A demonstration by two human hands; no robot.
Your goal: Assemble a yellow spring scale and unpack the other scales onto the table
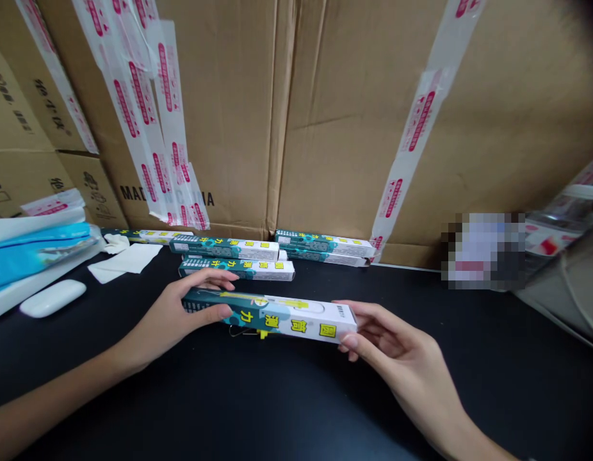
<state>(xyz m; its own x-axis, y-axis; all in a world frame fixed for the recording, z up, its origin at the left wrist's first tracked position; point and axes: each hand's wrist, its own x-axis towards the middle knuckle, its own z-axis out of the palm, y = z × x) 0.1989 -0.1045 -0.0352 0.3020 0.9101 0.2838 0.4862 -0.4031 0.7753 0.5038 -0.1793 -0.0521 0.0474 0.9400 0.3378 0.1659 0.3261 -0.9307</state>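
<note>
A long, narrow cardboard box (277,318), green and white with yellow Chinese characters, is held level above the dark table between my two hands. My left hand (193,307) grips its left end, thumb in front and fingers over the far side. At the right end, my right hand (397,349) pinches the box between thumb and fingers. Just below the box a yellow piece with a metal hook (264,333) shows; most of it is hidden. Behind my left hand lie similar boxes, one (243,269) nearer and another (224,247) beyond it.
More such boxes (325,243) lie against large taped cartons (229,96) at the back. On the left are a white rounded case (53,299), white tissue (128,261) and a blue package (37,253). A clear plastic container (560,221) and a grey bag-like item (565,294) stand right.
</note>
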